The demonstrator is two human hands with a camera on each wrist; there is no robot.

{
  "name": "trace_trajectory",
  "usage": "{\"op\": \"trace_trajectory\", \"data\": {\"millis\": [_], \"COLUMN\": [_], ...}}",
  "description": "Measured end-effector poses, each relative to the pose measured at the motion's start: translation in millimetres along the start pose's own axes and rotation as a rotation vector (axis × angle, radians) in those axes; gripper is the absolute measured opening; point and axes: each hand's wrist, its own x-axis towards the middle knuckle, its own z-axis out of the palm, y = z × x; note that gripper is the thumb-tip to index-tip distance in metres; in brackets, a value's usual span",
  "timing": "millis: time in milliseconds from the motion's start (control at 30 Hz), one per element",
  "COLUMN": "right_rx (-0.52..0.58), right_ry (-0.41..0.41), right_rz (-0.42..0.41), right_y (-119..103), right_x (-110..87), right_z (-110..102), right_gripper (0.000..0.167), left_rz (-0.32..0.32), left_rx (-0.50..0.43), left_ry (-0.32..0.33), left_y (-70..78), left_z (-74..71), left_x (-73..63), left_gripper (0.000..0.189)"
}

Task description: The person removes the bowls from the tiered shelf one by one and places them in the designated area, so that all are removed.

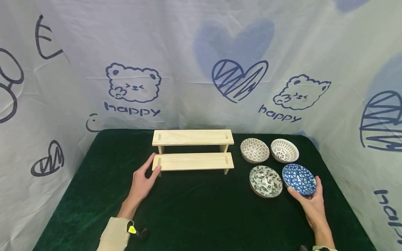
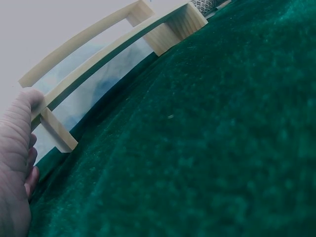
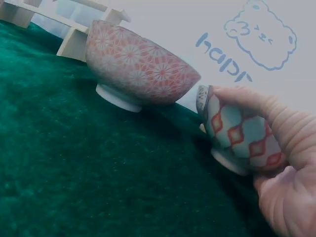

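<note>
A low two-step wooden shelf (image 1: 193, 161) stands at the back of the table. My left hand (image 1: 141, 183) grips the left end of its lower step, thumb at the front edge and index finger toward the far edge. On the right, my right hand (image 1: 315, 207) holds a blue-patterned bowl (image 1: 299, 179) by its near right side, thumb and fingers spread around the rim. The right wrist view shows red diamonds on that bowl's outside (image 3: 242, 136). Beside it sits a leaf-patterned bowl (image 1: 266, 181), whose outside (image 3: 136, 64) bears red flowers.
Behind these two stand a brown lattice-patterned bowl (image 1: 254, 150) and a white ribbed-pattern bowl (image 1: 284, 150), right of the shelf. Dark green velvety cloth (image 1: 207, 212) covers the table. A printed white curtain (image 1: 188, 52) hangs along the back and sides.
</note>
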Motion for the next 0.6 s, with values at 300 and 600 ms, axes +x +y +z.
{"op": "trace_trajectory", "data": {"millis": [300,600], "right_rx": [-0.289,-0.508], "right_ry": [0.146,0.101], "right_rz": [-0.314,-0.615], "right_y": [-15,-42], "right_x": [-15.7,-33.8], "right_z": [4,29], "right_gripper": [0.099,0.089], "left_rz": [-0.035,-0.109], "left_rx": [0.063,0.372], "left_ry": [-0.010,-0.118], "left_y": [6.6,30.0], "left_z": [-8.6,-17.5], "left_x": [-5.7,-14.7], "left_gripper": [0.065,0.069]}}
